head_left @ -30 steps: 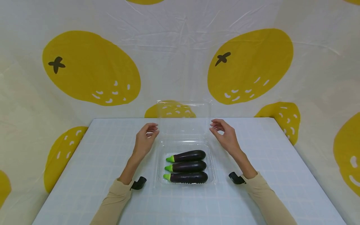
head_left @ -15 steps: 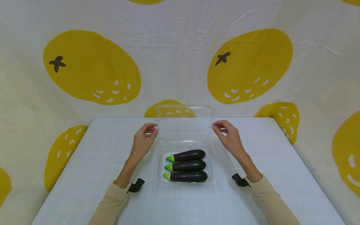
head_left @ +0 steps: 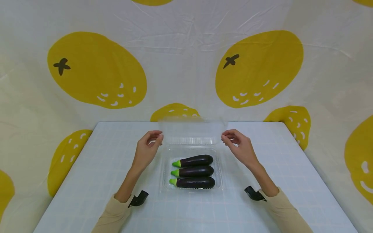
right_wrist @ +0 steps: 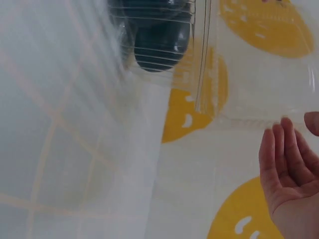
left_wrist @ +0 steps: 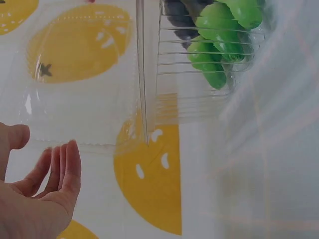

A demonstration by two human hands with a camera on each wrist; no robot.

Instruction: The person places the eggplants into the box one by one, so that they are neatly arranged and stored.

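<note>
A clear plastic clamshell box (head_left: 190, 149) stands open on the table, with three dark eggplants (head_left: 195, 171) side by side in its base, green stem ends to the left. Its transparent lid (head_left: 189, 131) is raised at the back and blurred by motion. My left hand (head_left: 147, 147) holds the lid at its left edge, and my right hand (head_left: 239, 149) does likewise at the right edge. Both wrist views show fingertips right at the lid's rim, thumb and fingers spaced apart. Through the box wall the green stems (left_wrist: 214, 55) appear in the left wrist view.
A pale checked cloth covers the table (head_left: 192, 213). Behind its back edge hangs a white curtain (head_left: 180, 64) printed with large yellow fruit. Each wrist wears a black camera, the left camera (head_left: 139, 199) and the right camera (head_left: 254, 194).
The lid's upper edge has come down and forward, toward the box base. Both hands have drawn slightly nearer to me and a little apart. The eggplants have stayed in place.
</note>
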